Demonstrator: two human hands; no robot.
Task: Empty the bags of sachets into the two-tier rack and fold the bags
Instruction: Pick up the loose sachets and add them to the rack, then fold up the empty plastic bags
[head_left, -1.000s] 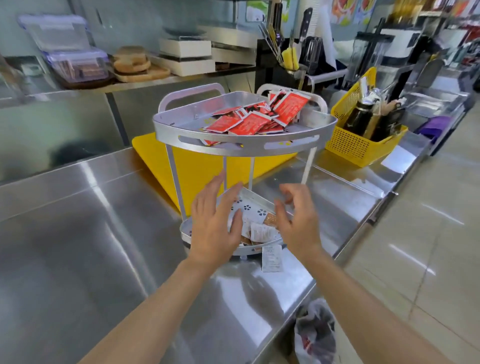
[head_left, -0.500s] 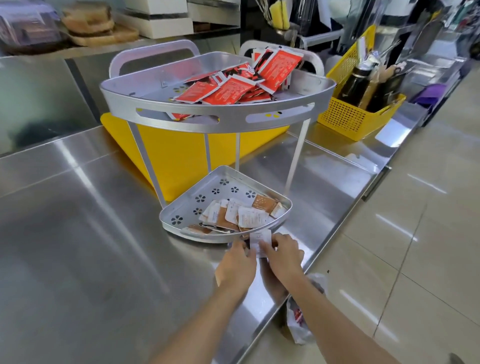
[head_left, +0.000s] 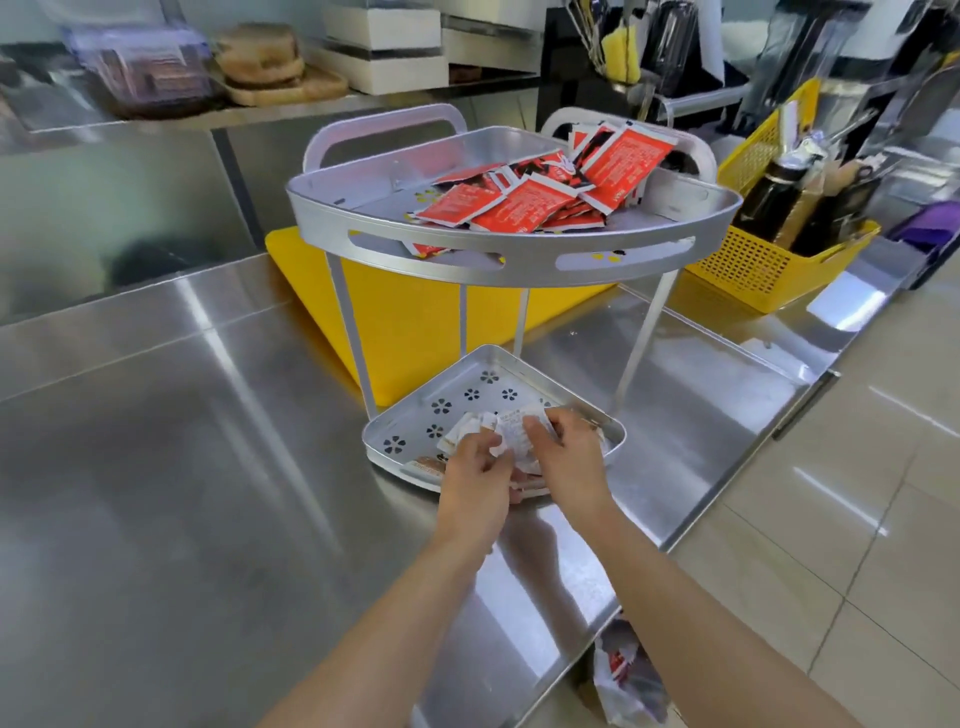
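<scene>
Both hands are close together, nearly touching, over the near side of the rack's lower tier (head_left: 447, 387). The left hand (head_left: 475, 470) and right hand (head_left: 569, 454) have fingers curled onto the white sachets (head_left: 519, 423) heaped there, though blur makes it hard to tell how many each one pinches. Red sachets (head_left: 524, 202) fill the upper tier (head_left: 519, 254), farther back and well apart from the hands. The sachets look light, thin and bendy, with slick film, so they will likely slide over each other and over the low rim. They are best pinched flat by an edge or corner, or scooped as a bunch, without squeezing the filled middle. A crumpled plastic bag (head_left: 626, 680) shows below the near edge of the steel counter (head_left: 156, 519). It looks soft, limp and near weightless, so take it by the mouth or corners to flatten and fold.
</scene>
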